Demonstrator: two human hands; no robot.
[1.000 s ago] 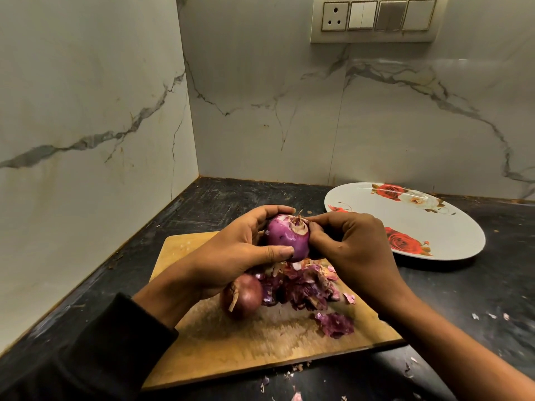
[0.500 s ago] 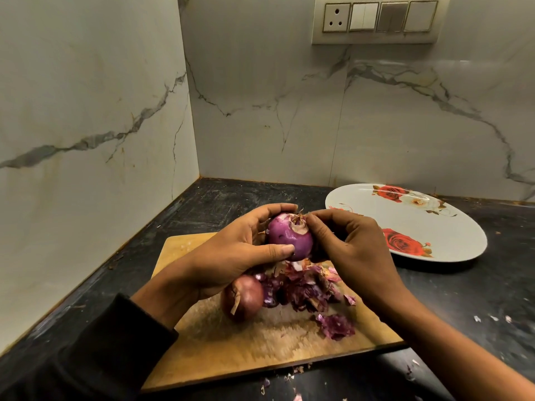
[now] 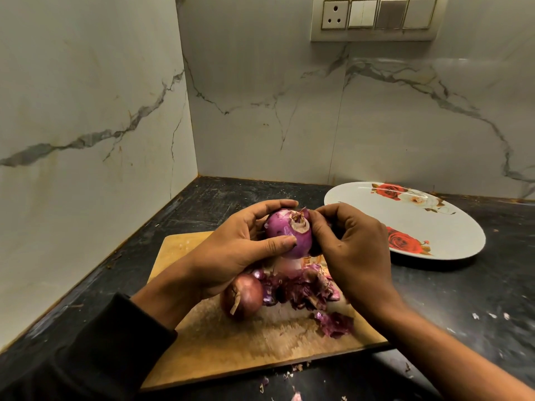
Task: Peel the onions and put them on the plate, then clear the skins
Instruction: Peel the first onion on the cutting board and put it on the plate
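The left hand (image 3: pixel 231 250) cupped a purple onion (image 3: pixel 289 235) above the cutting board (image 3: pixel 208 337), its grip steadying the onion so the right hand (image 3: pixel 350 250) could pinch skin near the top. An unpeeled onion (image 3: pixel 241 296) and skins (image 3: pixel 307 287) lay below; the plate (image 3: pixel 451 227) waited nearby.

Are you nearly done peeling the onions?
Not yet. The pile of purple skins on the cutting board shows peeling is well along. The left hand holds a mostly bare onion while the right hand picks at its top. Another onion on the board still wears brown skin. The plate holds no onions, and the skins need clearing.
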